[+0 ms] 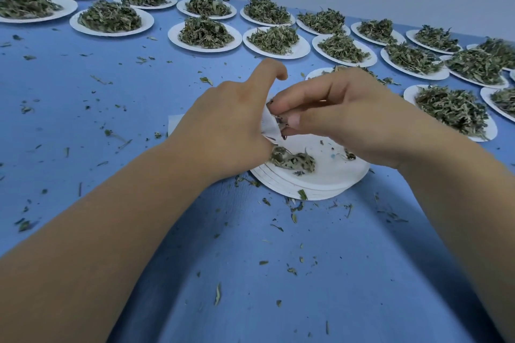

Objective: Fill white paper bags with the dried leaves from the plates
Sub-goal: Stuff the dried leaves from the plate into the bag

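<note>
Hands meet over a stack of white paper plates [320, 189] near the middle of a blue-topped bench [125, 108], where a person packs dried herbs. The left hand [231, 120] grips a small white paper bag [269, 123] by its mouth, index finger lifted clear. The right hand [348, 114] pinches a tuft of dried green leaves [278, 120] at the opening, thumb and fingertips closed on it. Most of the bag is hidden behind the left hand, so how full it is cannot be told.

A small clump of leaves [292, 161] lies on the top plate, just below the bag. Along the far edge and toward the far right corner, rows of white paper plates [174, 36] carry heaped leaves [204, 32], which suggests the job is far from over. Crumbs of leaf [292, 214] litter the bench on every side.

The bag looks thin, soft and easily crushed or torn. It is probably best held lightly at the rim, with the mouth spread open. The leaves appear featherweight, brittle and springy, apt to crumble or spill, so small pinches pushed well inside seem the safer course.
</note>
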{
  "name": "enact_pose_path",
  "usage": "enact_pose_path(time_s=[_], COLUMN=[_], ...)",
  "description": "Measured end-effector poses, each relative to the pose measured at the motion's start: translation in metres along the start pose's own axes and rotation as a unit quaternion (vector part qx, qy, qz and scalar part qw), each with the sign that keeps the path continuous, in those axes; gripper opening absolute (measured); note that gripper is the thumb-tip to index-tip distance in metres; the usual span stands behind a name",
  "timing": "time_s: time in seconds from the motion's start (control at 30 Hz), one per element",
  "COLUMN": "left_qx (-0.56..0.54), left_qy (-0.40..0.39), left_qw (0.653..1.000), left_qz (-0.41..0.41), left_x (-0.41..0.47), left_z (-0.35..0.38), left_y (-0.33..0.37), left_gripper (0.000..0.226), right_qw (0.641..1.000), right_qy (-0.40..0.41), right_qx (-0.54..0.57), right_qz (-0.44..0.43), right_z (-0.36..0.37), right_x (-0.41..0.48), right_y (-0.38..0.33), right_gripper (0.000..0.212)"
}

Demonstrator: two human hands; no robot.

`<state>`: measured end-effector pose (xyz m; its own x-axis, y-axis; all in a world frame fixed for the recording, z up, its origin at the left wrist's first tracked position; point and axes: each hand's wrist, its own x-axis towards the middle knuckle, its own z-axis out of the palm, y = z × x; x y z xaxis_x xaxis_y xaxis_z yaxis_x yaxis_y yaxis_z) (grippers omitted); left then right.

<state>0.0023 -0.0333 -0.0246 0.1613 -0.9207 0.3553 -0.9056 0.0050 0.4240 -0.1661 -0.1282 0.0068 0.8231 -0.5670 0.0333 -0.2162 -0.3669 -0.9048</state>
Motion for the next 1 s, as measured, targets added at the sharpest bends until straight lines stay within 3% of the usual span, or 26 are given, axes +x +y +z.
enact_pose_path(time_s=[0.23, 0.37, 0.5, 0.6, 0.67, 0.83, 0.93, 1.0], left_qx=[0.015, 0.015, 0.052, 0.065, 0.053, -0.020, -0.051, -0.121], left_qy=[0.001, 0.001, 0.014, 0.034, 0.051, 0.122, 0.108, 0.106], left_qw=[0.999, 0.998, 0.992, 0.986, 0.985, 0.978, 0.981, 0.980], left_qz=[0.050, 0.065, 0.116, 0.147, 0.157, 0.169, 0.151, 0.118], left_x=[-0.002, -0.002, -0.002, -0.003, 0.000, 0.003, 0.002, 0.000], left_z=[0.002, -0.001, -0.009, -0.017, -0.019, -0.016, -0.016, -0.019], left_y=[0.007, 0.009, 0.012, 0.013, 0.011, 0.004, -0.001, -0.002], left_gripper=[0.078, 0.088, 0.094, 0.097, 0.097, 0.080, 0.089, 0.078], right_qw=[0.991, 0.977, 0.998, 0.995, 0.993, 0.991, 0.990, 0.988], right_qy=[0.092, 0.147, 0.036, -0.059, -0.070, -0.004, 0.080, 0.111], right_qx=[-0.078, -0.152, 0.000, 0.073, 0.091, 0.133, 0.119, 0.110], right_qz=[-0.058, -0.030, 0.051, 0.033, 0.014, 0.003, 0.010, 0.006], right_z=[0.012, 0.016, 0.012, 0.015, 0.016, 0.015, 0.010, 0.007], right_x=[0.003, 0.009, 0.012, 0.012, 0.015, 0.024, 0.029, 0.030], right_y=[0.003, 0.005, 0.002, -0.004, -0.007, -0.010, -0.011, -0.012], right_gripper=[0.013, 0.031, 0.038, 0.015, 0.011, 0.013, 0.016, 0.015])
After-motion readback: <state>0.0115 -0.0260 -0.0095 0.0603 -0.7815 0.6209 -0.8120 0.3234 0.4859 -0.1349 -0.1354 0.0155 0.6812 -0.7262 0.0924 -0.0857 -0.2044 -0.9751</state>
